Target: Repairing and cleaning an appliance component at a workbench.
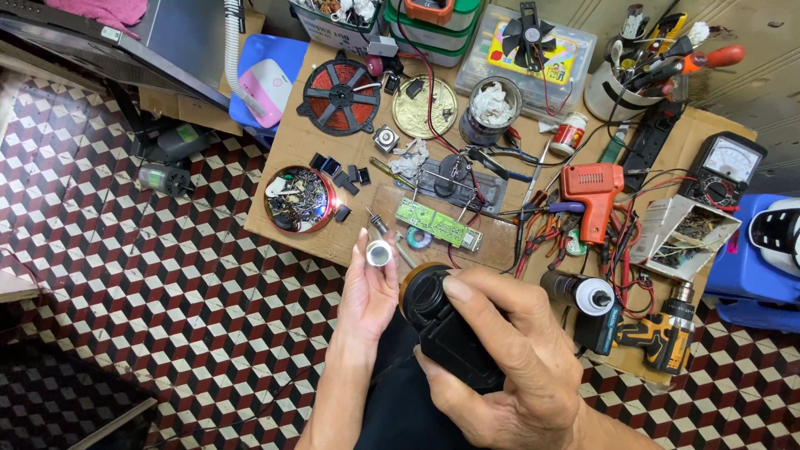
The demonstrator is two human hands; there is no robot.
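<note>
Black plastic flashlight body, near centre of view, gripped in the right hand; fingers wrapped around the barrel, thumb lying across its round open front end. Front end shows an orange-brown rim. Left hand sits just left of it, palm up, fingers closed lightly on 1 small silver reflector cup held at the fingertips. Reflector and flashlight body are near each other but apart.

Beyond the hands: cardboard-covered work board on a checkered tile floor. On the board, far from the hands: green circuit board just past the reflector, round tin of small metal parts to the left, copper induction coil farther left, orange soldering gun to the right, analog multimeter far right. Yellow-black cordless drill lies at near right. Item beside the drill, black cylinder with white end, possibly another flashlight; view unclear.
</note>
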